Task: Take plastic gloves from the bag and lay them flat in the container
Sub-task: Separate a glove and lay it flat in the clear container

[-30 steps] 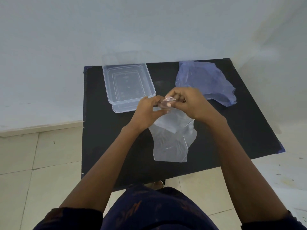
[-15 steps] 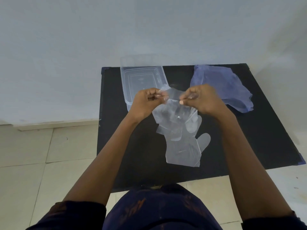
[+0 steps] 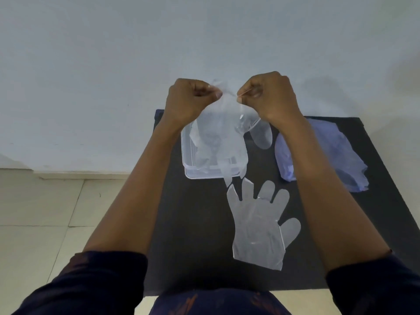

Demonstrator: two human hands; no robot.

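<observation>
My left hand and my right hand are raised above the table, each pinching the cuff of a clear plastic glove. That glove hangs down in front of the clear container, its fingers reaching the container's near rim and its thumb sticking out to the right. A second clear glove lies flat on the black table, fingers pointing away from me. The bluish plastic bag lies crumpled at the right, partly behind my right forearm.
The table stands against a pale wall, with tiled floor to the left and below. The container sits near the table's far left corner. My dark sleeves and lap fill the bottom of the view.
Both hands have lifted one glove up and away from the table, so it now hangs over the container. The other glove has stayed behind, flat on the table.
</observation>
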